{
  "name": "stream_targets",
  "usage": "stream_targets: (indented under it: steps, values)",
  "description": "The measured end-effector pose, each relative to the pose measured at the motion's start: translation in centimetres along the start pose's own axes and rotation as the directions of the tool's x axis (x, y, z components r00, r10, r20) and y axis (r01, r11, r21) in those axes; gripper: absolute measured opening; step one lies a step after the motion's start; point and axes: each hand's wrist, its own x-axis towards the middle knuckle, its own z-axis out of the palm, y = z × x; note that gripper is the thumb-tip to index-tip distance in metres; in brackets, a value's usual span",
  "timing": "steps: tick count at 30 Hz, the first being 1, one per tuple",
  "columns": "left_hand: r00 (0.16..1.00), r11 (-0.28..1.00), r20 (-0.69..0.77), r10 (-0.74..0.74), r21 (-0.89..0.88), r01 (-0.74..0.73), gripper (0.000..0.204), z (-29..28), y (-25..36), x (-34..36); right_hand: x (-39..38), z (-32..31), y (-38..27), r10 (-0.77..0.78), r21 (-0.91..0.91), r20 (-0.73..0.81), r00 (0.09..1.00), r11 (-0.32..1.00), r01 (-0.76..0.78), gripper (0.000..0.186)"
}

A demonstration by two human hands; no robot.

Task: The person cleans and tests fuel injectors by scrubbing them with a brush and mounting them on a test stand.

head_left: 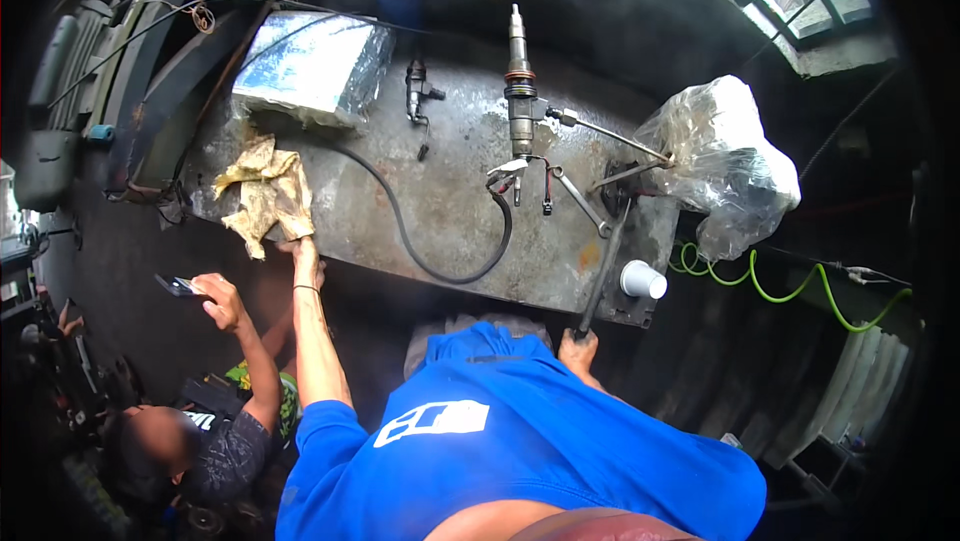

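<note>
My left hand (303, 254) touches a stained yellowish rag (268, 191) at the steel bench's (390, 241) front left edge, its fingers largely hidden. My right hand (578, 349) grips a long dark metal bar (605, 271) rising to a pivot at the bench's right. A metal injector (520, 111) stands in the middle, with a thin rod fitting from its side and a black hose (445, 276) near its lower end. A combination wrench (583, 203) lies beside it. A smaller injector-like part (416, 96) lies further left.
Another person (240, 421) at lower left holds a flat dark object (182, 285). A wrapped block (300, 66), plastic-covered bundle (715, 171) and white cup (643, 279) sit on or by the bench. A blue bucket (398, 6) stands behind; a green coiled hose (760, 288) hangs right.
</note>
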Motion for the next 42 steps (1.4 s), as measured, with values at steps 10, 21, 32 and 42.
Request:
stream_targets:
  steps: [10,21,32,42]
  values:
    - [0.997,0.999,-0.072,0.017,0.033,-0.014,0.099,3.1,2.6,-4.1,-0.8,-12.8,-10.6,0.227,-0.010,0.214,0.950,0.973,-0.230,0.020]
    - [0.999,0.999,-0.012,0.032,0.038,-0.031,0.103,3.5,3.3,-4.3,-0.3,-13.7,-8.4,0.220,-0.003,0.257,0.941,0.974,-0.227,0.025]
    - [1.000,0.999,-0.008,0.010,0.031,-0.010,0.062,5.0,5.7,-6.9,0.1,-3.2,-0.8,0.133,-0.125,-0.163,0.978,0.980,-0.154,0.027]
    - [0.998,0.999,0.039,-0.042,0.003,0.042,0.103,1.6,1.7,-1.4,1.3,-4.7,-2.0,0.014,-0.022,-0.057,0.998,1.000,-0.015,0.025]
